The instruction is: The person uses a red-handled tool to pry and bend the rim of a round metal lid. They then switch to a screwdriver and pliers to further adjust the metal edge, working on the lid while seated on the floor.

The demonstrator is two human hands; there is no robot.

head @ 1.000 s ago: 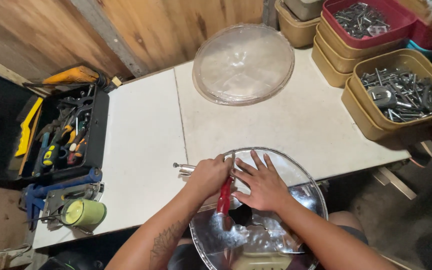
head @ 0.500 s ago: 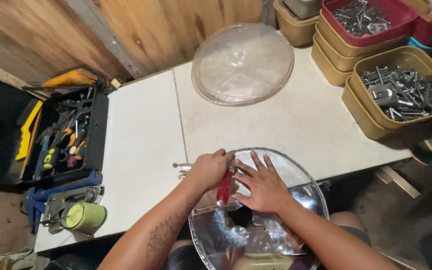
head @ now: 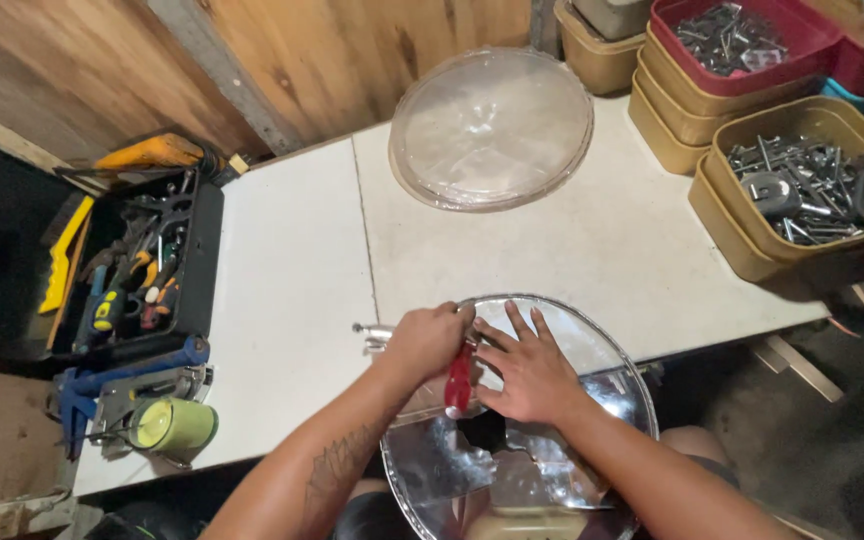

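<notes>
the white bench (head: 292, 300) is carrying a shiny round metal dish (head: 592, 400) overhanging its near edge. over the dish's rim, the right hand (head: 527, 370) is pressing flat, fingers spread apart, while the left hand (head: 427, 340) is curling tight around a red-handled screwdriver (head: 459, 380).

Our two forearms bare, no sleeves. Left hand (head: 430, 338) and right hand (head: 530, 370) ungloved, no rings. Dark tattoo (head: 337, 466) on our left forearm.
</notes>
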